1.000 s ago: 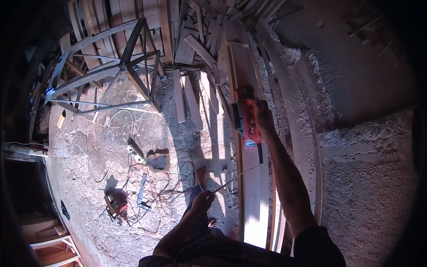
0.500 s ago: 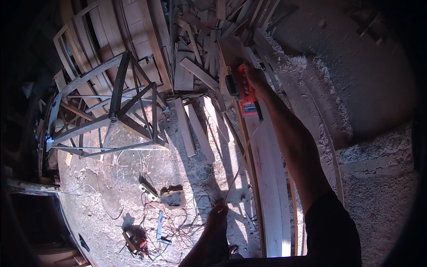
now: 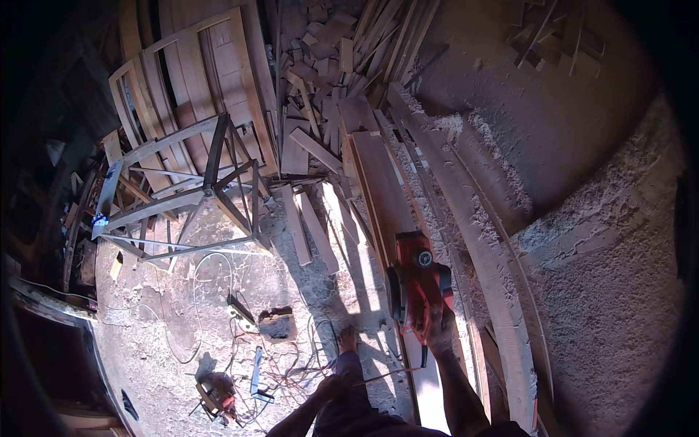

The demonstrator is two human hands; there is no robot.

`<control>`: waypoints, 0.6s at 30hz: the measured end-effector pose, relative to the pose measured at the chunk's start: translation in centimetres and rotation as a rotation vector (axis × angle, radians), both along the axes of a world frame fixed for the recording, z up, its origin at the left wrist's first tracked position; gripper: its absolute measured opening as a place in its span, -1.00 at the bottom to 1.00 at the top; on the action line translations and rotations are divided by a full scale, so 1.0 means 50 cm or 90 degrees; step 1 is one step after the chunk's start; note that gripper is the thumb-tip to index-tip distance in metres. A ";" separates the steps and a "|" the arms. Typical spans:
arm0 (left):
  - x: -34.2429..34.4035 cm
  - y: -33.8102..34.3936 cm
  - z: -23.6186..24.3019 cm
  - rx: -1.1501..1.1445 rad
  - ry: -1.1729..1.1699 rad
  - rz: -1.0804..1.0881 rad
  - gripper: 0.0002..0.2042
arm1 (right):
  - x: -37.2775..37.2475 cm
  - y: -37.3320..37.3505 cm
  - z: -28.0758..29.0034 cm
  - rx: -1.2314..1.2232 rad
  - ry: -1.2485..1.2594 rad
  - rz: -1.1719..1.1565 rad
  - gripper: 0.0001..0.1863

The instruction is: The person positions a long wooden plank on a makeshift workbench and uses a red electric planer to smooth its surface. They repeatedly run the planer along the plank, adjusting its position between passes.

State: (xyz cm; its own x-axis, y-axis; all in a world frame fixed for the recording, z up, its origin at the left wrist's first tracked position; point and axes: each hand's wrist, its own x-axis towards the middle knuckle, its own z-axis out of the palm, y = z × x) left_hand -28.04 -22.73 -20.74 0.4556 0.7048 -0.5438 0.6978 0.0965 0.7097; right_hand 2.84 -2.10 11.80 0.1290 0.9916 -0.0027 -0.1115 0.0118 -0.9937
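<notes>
Forearms angled inward, right grip on planer, left grip on cord

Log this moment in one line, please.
right hand: grips planer | left hand: holds cord | planer: over board, contact unclear | wooden frame: left of board

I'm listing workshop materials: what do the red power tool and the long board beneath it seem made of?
The red power tool looks mostly moulded plastic, judging by its smooth, rounded housing; metal parts may be hidden. The long board looks like bare wood, going by its matte brown surface and the pale shavings nearby.
</notes>
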 end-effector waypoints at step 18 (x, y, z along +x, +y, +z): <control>0.701 -0.347 0.404 0.005 -0.253 0.362 -0.39 | 0.285 -1.186 0.013 -0.271 -0.149 -0.412 -0.45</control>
State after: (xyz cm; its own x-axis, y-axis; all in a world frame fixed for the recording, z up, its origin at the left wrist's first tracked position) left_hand 7.03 -40.06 -0.57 0.1783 0.8961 -0.4064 0.2275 0.3642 0.9031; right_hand 17.12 -61.40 12.44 0.7206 0.6403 -0.2659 -0.0014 -0.3821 -0.9241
